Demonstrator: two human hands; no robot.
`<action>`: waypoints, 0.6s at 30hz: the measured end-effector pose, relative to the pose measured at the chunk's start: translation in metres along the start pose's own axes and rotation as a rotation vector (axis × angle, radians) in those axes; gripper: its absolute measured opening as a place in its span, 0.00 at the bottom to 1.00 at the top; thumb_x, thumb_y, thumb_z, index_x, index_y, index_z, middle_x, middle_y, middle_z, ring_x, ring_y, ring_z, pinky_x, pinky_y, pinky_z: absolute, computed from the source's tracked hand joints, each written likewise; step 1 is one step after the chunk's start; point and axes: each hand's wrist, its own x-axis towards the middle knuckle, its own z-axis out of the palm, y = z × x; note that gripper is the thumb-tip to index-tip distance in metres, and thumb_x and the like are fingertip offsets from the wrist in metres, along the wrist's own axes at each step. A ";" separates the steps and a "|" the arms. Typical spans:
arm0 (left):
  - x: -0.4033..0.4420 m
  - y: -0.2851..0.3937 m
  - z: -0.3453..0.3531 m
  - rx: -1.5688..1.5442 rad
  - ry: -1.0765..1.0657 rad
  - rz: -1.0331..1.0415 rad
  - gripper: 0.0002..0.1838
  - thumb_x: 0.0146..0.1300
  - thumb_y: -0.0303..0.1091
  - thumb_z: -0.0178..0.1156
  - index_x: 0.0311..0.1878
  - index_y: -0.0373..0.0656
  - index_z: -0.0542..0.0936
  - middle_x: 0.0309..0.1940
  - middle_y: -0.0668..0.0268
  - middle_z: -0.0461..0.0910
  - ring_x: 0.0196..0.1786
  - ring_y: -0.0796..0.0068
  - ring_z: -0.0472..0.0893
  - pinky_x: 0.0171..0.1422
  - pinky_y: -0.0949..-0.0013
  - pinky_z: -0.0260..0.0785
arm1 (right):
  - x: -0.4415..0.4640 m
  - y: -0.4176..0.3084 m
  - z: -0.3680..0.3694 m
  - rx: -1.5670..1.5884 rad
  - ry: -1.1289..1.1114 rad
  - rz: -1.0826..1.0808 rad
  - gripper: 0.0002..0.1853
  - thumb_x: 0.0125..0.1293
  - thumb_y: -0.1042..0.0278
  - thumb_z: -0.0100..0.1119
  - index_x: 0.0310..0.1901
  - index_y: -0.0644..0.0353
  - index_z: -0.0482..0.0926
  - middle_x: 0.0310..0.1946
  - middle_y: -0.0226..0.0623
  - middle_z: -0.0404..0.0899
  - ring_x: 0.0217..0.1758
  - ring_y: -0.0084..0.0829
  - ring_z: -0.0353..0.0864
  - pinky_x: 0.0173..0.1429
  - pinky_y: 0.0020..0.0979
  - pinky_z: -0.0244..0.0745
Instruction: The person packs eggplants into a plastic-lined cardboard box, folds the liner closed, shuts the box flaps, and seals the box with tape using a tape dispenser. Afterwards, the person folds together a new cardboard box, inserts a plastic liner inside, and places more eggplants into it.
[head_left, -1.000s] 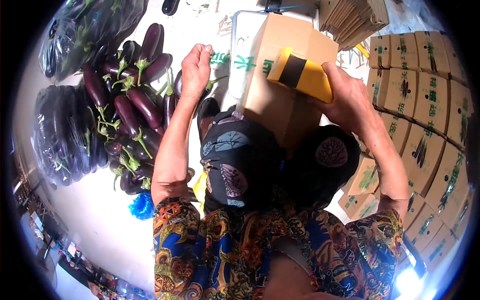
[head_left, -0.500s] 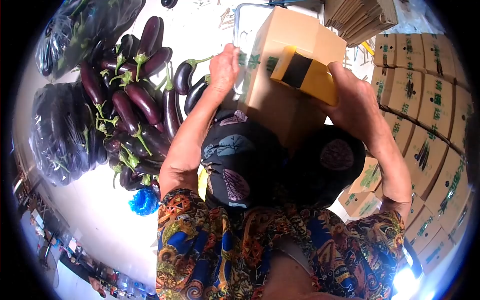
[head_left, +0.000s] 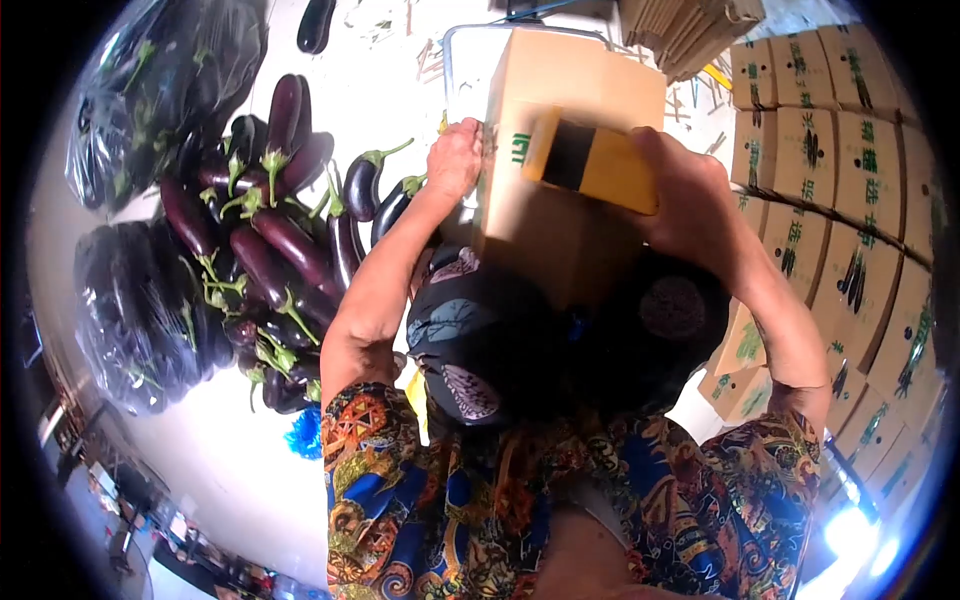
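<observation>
A closed cardboard box (head_left: 580,85) with green print stands on end in front of my knees, its lower part in shadow. My left hand (head_left: 457,160) is curled at the box's left edge, fingers bent against it. In my right hand (head_left: 690,200) is a boxy yellow tool (head_left: 615,170) with a wide black band, held over the upper face of the box. Its exact kind does not show, and my palm hides its right end. Loose eggplants (head_left: 285,245) lie in a heap left of my left arm.
Clear plastic bags of eggplants (head_left: 145,310) sit at the far left. Printed cartons (head_left: 850,190) are stacked along the right, and flattened cardboard (head_left: 690,30) leans at the back. A metal-framed stand (head_left: 450,60) is behind the box. Blue netting (head_left: 303,435) lies on the floor.
The view has shifted so the eggplants appear lower. The yellow tool has turned more level and sits slightly farther left over the box. My left hand is closer against the box's edge.
</observation>
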 end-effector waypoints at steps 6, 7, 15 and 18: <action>0.075 0.109 -0.077 -0.178 0.275 0.364 0.21 0.67 0.47 0.53 0.57 0.45 0.77 0.47 0.55 0.79 0.54 0.54 0.75 0.59 0.53 0.65 | -0.001 0.005 0.012 -0.096 0.060 -0.053 0.27 0.50 0.60 0.72 0.47 0.61 0.70 0.34 0.48 0.80 0.33 0.48 0.84 0.33 0.41 0.81; 0.081 0.121 -0.076 -0.034 0.155 0.469 0.24 0.67 0.50 0.53 0.59 0.45 0.77 0.52 0.54 0.78 0.58 0.55 0.75 0.63 0.55 0.63 | 0.000 0.004 0.014 -0.098 0.074 -0.058 0.26 0.51 0.59 0.71 0.47 0.61 0.69 0.33 0.48 0.79 0.32 0.49 0.84 0.33 0.42 0.80; 0.081 0.143 -0.078 0.389 0.016 0.672 0.28 0.63 0.60 0.57 0.60 0.54 0.78 0.44 0.65 0.79 0.50 0.60 0.76 0.57 0.57 0.63 | 0.004 -0.003 0.014 -0.160 0.030 -0.038 0.25 0.53 0.56 0.69 0.45 0.62 0.69 0.28 0.47 0.78 0.28 0.45 0.83 0.31 0.43 0.78; 0.084 0.143 -0.076 0.434 0.022 0.686 0.28 0.62 0.60 0.58 0.60 0.55 0.78 0.44 0.66 0.79 0.47 0.60 0.76 0.55 0.57 0.64 | 0.001 0.000 0.017 -0.087 0.066 -0.055 0.26 0.53 0.55 0.69 0.45 0.63 0.69 0.28 0.48 0.77 0.28 0.45 0.83 0.32 0.43 0.79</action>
